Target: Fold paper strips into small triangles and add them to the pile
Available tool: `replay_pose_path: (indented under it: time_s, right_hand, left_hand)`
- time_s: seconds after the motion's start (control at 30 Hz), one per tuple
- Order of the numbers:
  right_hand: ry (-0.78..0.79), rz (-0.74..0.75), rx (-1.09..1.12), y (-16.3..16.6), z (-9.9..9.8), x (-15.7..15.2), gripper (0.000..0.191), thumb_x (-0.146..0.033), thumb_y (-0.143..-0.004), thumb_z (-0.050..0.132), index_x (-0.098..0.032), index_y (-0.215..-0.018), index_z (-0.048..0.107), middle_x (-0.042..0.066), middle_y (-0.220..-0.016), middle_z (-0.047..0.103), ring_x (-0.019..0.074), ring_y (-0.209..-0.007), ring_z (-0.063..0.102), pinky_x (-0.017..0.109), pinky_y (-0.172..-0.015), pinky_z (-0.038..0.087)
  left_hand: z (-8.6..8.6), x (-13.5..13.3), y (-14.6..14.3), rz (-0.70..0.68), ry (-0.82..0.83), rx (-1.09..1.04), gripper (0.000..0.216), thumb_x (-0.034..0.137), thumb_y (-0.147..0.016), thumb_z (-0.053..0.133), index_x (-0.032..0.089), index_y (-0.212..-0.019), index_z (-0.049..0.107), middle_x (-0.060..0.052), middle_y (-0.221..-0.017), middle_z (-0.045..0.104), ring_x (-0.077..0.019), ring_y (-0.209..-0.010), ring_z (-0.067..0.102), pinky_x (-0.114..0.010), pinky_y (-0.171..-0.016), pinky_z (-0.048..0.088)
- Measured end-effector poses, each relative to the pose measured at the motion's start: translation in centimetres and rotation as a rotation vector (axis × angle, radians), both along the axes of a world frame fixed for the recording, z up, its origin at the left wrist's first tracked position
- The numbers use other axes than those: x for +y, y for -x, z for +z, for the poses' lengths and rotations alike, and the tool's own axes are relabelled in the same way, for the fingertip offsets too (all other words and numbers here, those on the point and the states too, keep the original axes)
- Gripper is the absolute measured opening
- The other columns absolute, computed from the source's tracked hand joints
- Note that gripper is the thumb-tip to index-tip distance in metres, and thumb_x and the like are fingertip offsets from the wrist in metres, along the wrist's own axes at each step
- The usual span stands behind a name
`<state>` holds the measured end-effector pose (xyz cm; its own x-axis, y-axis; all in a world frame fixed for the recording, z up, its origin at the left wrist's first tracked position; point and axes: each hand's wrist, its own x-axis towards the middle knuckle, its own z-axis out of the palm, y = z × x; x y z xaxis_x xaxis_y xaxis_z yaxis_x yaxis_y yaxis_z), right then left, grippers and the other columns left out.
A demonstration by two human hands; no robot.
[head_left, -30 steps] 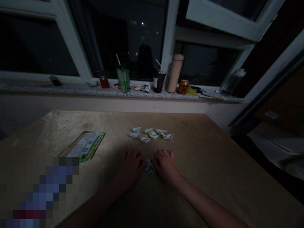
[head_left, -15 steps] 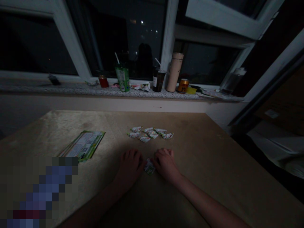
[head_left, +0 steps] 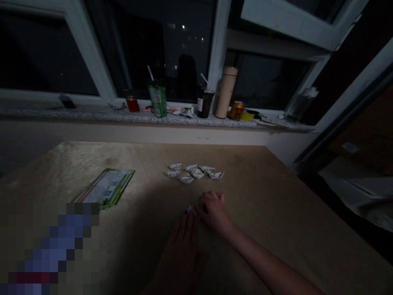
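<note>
A small piece of folded printed paper (head_left: pixel 190 209) lies on the table in front of me, mostly covered by my hands. My left hand (head_left: pixel 181 250) lies flat, fingers stretched forward, with its fingertips on the near side of that paper. My right hand (head_left: pixel 213 209) is curled, its thumb side against the paper's right edge; how firmly it grips is hard to see in the dim light. Beyond the hands sit several folded paper pieces (head_left: pixel 197 173), white with green, in a loose cluster. To the left lies a stack of green-and-white printed leaflets (head_left: pixel 113 184).
The brown table (head_left: pixel 260 184) reaches toward a stone windowsill (head_left: pixel 181 119). On the sill stand a green cup (head_left: pixel 158 100), a dark drink cup (head_left: pixel 205 102), a pink tumbler (head_left: pixel 226 92), an orange can (head_left: pixel 237 110) and a red jar (head_left: pixel 132 104). A pixelated patch hides the lower left.
My left hand has moved from the paper's left side to its near side, flattening and pointing forward over it. My right hand has stayed in place, curled at the paper's edge.
</note>
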<state>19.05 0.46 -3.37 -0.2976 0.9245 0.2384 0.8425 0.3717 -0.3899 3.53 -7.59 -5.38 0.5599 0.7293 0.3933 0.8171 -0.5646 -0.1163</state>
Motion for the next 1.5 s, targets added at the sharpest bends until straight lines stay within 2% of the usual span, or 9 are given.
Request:
replay_pose_path:
  time_s: [0.37, 0.5, 0.7, 0.83, 1.0, 1.17, 1.27, 1.5]
  right_hand:
    - [-0.015, -0.005, 0.003, 0.0, 0.1, -0.1, 0.025, -0.034, -0.09, 0.054, -0.018, -0.07, 0.056, 0.001, -0.08, 0.061, 0.0168, -0.086, 0.05, 0.032, -0.078, 0.023]
    - [-0.014, -0.005, 0.012, 0.0, 0.1, -0.2, 0.028, -0.035, -0.091, 0.053, -0.018, -0.069, 0.056, 0.001, -0.08, 0.061, 0.0166, -0.086, 0.05, 0.032, -0.079, 0.023]
    - [0.009, -0.007, 0.01, 0.0, 0.2, -0.2, 0.027, -0.036, -0.091, 0.052, -0.018, -0.071, 0.057, 0.001, -0.082, 0.061, 0.0175, -0.088, 0.05, 0.032, -0.079, 0.023]
    - [0.019, -0.007, 0.002, 0.1, 0.3, -0.2, 0.027, -0.035, -0.091, 0.052, -0.018, -0.072, 0.057, 0.001, -0.082, 0.061, 0.0171, -0.087, 0.049, 0.032, -0.08, 0.022]
    - [0.019, -0.01, -0.003, 0.1, 0.2, -0.2, 0.023, -0.034, -0.09, 0.053, -0.019, -0.073, 0.058, 0.001, -0.083, 0.061, 0.017, -0.088, 0.049, 0.032, -0.079, 0.022]
    - [0.029, -0.002, 0.007, 0.0, 0.3, -0.2, 0.022, -0.033, -0.089, 0.056, -0.019, -0.072, 0.057, 0.0, -0.082, 0.06, 0.0164, -0.088, 0.048, 0.031, -0.079, 0.022]
    - [0.034, -0.005, 0.006, 0.0, 0.3, -0.2, 0.02, -0.031, -0.087, 0.059, -0.019, -0.072, 0.057, 0.0, -0.083, 0.06, 0.0161, -0.088, 0.048, 0.031, -0.079, 0.022]
    - [0.025, -0.021, 0.073, -0.1, 0.1, -0.1, 0.021, -0.03, -0.087, 0.059, -0.018, -0.07, 0.056, 0.0, -0.08, 0.06, 0.0162, -0.087, 0.049, 0.031, -0.079, 0.022]
  left_hand:
    - [0.4, 0.0, -0.2, 0.041, 0.141, 0.028, 0.063, 0.039, -0.08, 0.051, 0.005, -0.133, 0.045, -0.021, -0.138, 0.044, -0.0356, -0.123, 0.046, -0.046, -0.099, 0.039]
    - [0.3, 0.1, -0.2, 0.016, 0.141, 0.017, 0.066, 0.04, -0.08, 0.053, 0.003, -0.134, 0.043, -0.022, -0.14, 0.04, -0.0359, -0.125, 0.043, -0.045, -0.099, 0.039]
    - [1.1, 0.5, 0.3, -0.017, 0.185, 0.0, 0.067, 0.045, -0.082, 0.054, 0.003, -0.134, 0.044, -0.022, -0.138, 0.043, -0.0362, -0.123, 0.046, -0.045, -0.099, 0.039]
    - [1.2, 0.8, 0.8, -0.019, 0.243, -0.064, 0.074, 0.052, -0.081, 0.054, 0.006, -0.137, 0.039, -0.019, -0.141, 0.041, -0.0335, -0.125, 0.044, -0.044, -0.101, 0.038]
    - [0.7, 0.6, 1.0, -0.016, 0.296, -0.144, 0.075, 0.05, -0.081, 0.054, 0.011, -0.142, 0.032, -0.015, -0.145, 0.037, -0.0316, -0.131, 0.036, -0.044, -0.104, 0.035]
    - [1.1, 0.5, 1.0, 0.023, 0.382, -0.197, 0.083, 0.049, -0.079, 0.057, 0.009, -0.145, 0.023, -0.017, -0.148, 0.03, -0.0317, -0.131, 0.036, -0.042, -0.103, 0.039]
    - [1.1, 0.8, 1.0, 0.003, 0.371, -0.203, 0.088, 0.048, -0.077, 0.059, 0.009, -0.146, 0.019, -0.017, -0.148, 0.03, -0.0322, -0.131, 0.035, -0.043, -0.104, 0.037]
    - [1.2, 1.3, 1.3, -0.041, 0.386, -0.155, 0.086, 0.053, -0.077, 0.058, 0.007, -0.143, 0.027, -0.021, -0.145, 0.033, -0.034, -0.131, 0.034, -0.047, -0.104, 0.036]
